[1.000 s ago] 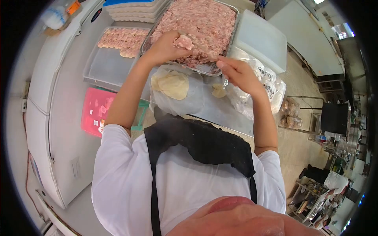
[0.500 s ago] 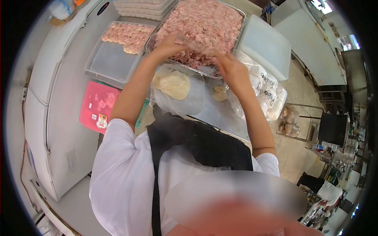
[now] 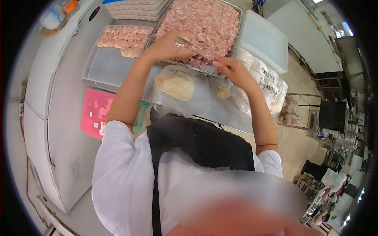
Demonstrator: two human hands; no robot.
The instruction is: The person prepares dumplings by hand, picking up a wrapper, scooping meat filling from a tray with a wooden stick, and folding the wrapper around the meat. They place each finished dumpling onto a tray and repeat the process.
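Note:
My left hand is curled palm up over the near edge of a metal tray heaped with ground meat. What lies in its palm is hard to make out. My right hand grips a thin flat spatula, whose blade reaches across to the left palm and is partly smeared with meat. Below the hands, a stack of round dumpling wrappers lies on a plastic sheet. A few loose wrappers rest on the metal table, below my right hand.
Filled dumplings sit in rows in a clear container at left. Stacked white trays stand behind it. A pink lid is at lower left. Plastic-wrapped packs and a translucent container stand at right.
Both hands stay over the meat tray, and the spatula now shows more clearly between them. The right hand has turned slightly. The whole view has shifted a little.

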